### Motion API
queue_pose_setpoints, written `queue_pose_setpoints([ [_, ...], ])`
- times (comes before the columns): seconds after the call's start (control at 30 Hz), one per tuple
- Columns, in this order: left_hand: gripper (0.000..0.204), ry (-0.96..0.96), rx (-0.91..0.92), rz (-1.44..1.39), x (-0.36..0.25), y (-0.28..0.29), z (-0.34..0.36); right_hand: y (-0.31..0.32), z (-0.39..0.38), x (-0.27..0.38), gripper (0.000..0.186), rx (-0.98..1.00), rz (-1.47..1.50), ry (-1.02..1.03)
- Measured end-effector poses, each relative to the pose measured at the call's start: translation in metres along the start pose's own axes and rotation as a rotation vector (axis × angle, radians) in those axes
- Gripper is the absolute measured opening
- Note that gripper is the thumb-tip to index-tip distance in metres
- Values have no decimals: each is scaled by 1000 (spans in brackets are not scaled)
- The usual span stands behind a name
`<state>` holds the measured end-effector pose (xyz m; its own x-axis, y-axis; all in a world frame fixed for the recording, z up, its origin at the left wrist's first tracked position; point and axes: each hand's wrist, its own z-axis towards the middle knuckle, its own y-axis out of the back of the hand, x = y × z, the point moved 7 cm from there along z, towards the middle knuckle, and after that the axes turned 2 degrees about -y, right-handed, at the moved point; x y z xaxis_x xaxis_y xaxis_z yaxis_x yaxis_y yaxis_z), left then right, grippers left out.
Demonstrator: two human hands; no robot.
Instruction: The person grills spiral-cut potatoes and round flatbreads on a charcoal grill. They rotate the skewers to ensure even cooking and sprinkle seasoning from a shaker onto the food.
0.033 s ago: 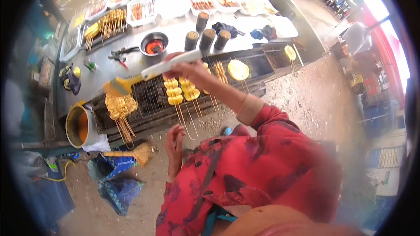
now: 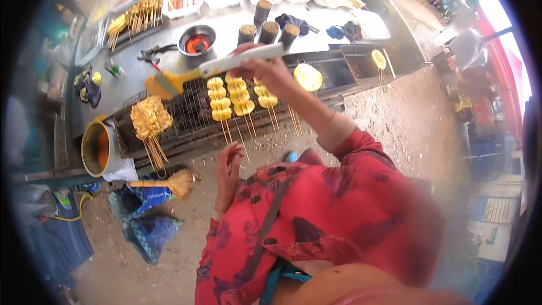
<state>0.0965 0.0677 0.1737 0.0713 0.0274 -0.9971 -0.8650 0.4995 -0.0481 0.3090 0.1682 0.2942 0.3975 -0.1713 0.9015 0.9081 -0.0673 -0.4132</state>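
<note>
My right hand (image 2: 262, 68) grips a basting brush (image 2: 217, 66) by its long white handle. Its wide yellow-orange head points left over the wire grill (image 2: 192, 101). Below and left of the brush head, a bundle of golden-brown skewers (image 2: 151, 116) lies on the grill's left end, sticks toward me. Right of them are skewers of thick yellow slices (image 2: 219, 100), partly under my right forearm's reach. My left hand (image 2: 228, 166) hovers at the grill's near side by the stick ends, fingers loosely bent, with nothing visible in it.
A pot of orange liquid (image 2: 99, 149) stands at the grill's left end. Behind the grill are a bowl of red sauce (image 2: 196, 40), tongs (image 2: 149, 55), several dark cylinders (image 2: 269, 33) and trays of skewers (image 2: 144, 14). A straw broom (image 2: 178, 183) is below the grill.
The brush has lifted off the top of the golden-brown bundle and moved up and right with my right hand. My left hand is much the same. The view has shifted slightly.
</note>
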Motion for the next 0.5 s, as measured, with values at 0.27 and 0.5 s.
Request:
queue_pose_setpoints([
  [0.27,51,306,217,-249,109,-247,39,246,-148,145,27,-296,-786,129],
  [0.5,43,637,72,-374,186,-318,61,250,-152,113,33,81,-1129,161],
])
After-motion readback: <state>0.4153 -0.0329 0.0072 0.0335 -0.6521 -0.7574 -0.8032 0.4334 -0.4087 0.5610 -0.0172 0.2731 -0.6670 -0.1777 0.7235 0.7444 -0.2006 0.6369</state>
